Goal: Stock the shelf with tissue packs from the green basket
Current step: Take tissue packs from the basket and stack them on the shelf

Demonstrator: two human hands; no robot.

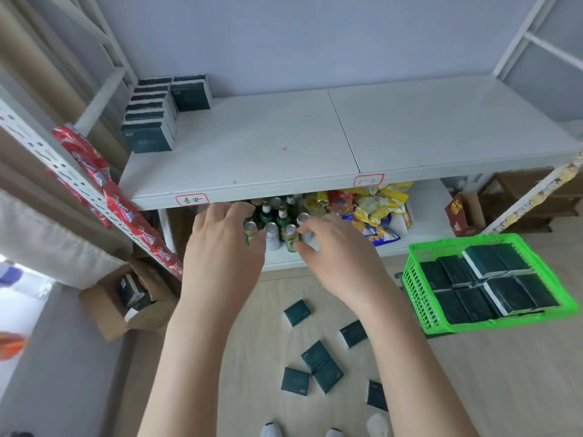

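Observation:
A white shelf [284,143] carries dark green tissue packs [148,121] lined up at its back left corner. The green basket [416,288] stands on the floor at the right, holding several more packs [492,285]. Several loose packs [318,357] lie scattered on the floor below my arms. My left hand [220,244] and my right hand [340,250] hover side by side in front of the shelf's front edge, fingers loosely spread, holding nothing.
Below the shelf, cans and bottles [277,222] stand on a lower board beside yellow snack bags [372,209]. A red-wrapped perforated post [104,197] slants at the left. An open cardboard box [126,304] sits on the floor at the left.

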